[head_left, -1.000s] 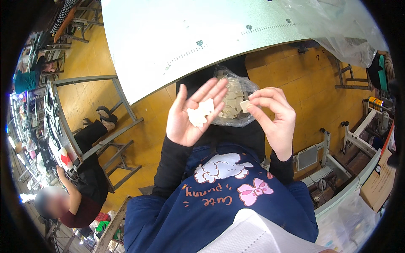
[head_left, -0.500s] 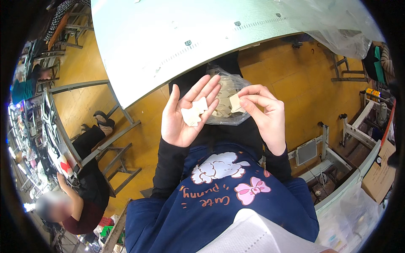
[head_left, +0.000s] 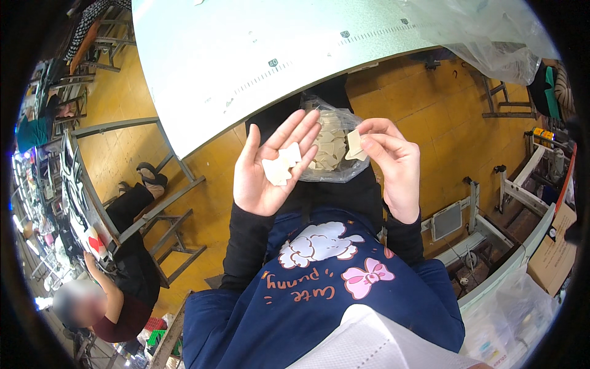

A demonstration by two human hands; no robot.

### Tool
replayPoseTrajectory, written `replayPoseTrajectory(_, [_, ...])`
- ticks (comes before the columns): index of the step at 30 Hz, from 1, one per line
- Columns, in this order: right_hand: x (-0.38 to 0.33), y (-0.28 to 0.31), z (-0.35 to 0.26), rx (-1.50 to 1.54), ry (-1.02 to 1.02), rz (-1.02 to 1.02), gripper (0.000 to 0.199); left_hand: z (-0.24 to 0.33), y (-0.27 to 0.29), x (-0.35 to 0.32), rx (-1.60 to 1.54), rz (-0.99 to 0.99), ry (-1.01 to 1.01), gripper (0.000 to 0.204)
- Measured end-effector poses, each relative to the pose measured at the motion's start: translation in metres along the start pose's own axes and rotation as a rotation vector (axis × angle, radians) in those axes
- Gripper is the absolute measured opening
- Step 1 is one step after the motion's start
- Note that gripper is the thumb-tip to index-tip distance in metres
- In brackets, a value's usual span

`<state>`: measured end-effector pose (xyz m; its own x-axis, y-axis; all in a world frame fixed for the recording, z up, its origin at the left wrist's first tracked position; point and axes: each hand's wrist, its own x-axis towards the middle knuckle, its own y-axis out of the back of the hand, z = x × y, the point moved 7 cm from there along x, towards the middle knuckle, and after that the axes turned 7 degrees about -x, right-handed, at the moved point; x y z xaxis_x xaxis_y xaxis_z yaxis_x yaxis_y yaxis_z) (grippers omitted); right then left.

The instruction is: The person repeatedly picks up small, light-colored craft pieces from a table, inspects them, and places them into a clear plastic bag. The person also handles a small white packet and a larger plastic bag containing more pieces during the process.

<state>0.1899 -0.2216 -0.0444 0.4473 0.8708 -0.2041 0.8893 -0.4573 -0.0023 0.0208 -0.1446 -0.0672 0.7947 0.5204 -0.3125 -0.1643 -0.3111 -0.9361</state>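
My left hand [head_left: 263, 178] lies palm up with its fingers stretched out. On its palm and finger bases rest a few small cream cut pieces [head_left: 276, 171], partly overlapping, with notched edges. To the right, my right hand [head_left: 396, 163] pinches a flat cream piece [head_left: 354, 144] between thumb and fingers; its lower end is notched, and I cannot tell its material. Between the hands, a clear plastic bag [head_left: 337, 174] sits on my lap, filled with many similar cream pieces [head_left: 332, 138]. The held piece overlaps the bag's right side from above.
Beyond my lap is a pale green table [head_left: 203, 67] with a printed ruler scale. Clear plastic sheeting [head_left: 498, 43] hangs over its right end. A metal frame [head_left: 175, 154] and a seated person [head_left: 132, 264] are at left; a cardboard box [head_left: 551, 252] stands at far right.
My right hand has moved slightly right with the cream piece, and the piece has turned so its notched end shows. My left hand has barely moved.
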Motion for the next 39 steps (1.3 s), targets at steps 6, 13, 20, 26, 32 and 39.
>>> replayPoseTrajectory(6, [-0.003, 0.016, 0.001, 0.127, -0.060, 0.071, 0.018, 0.027, -0.006, -0.010, -0.028, -0.078, -0.091, 0.071])
replayPoseTrajectory(13, [-0.010, 0.024, 0.000, 0.142, -0.092, 0.078, 0.020, 0.035, -0.002, -0.015, -0.058, -0.094, -0.103, 0.072])
replayPoseTrajectory(20, [-0.013, 0.016, -0.008, 0.007, -0.053, 0.047, 0.019, 0.032, 0.000, -0.015, -0.042, -0.072, -0.092, 0.072])
replayPoseTrajectory(26, [-0.011, -0.013, -0.001, -0.222, -0.033, -0.154, 0.019, 0.017, -0.004, -0.011, -0.052, -0.055, -0.039, 0.072])
replayPoseTrajectory(32, [-0.012, 0.000, -0.018, -0.414, 0.078, 0.095, 0.019, -0.009, -0.008, -0.005, -0.089, -0.023, 0.021, 0.073])
replayPoseTrajectory(39, [-0.015, -0.034, -0.037, -0.621, 0.322, -0.112, 0.030, -0.038, -0.004, 0.006, 0.044, 0.026, 0.072, 0.079])
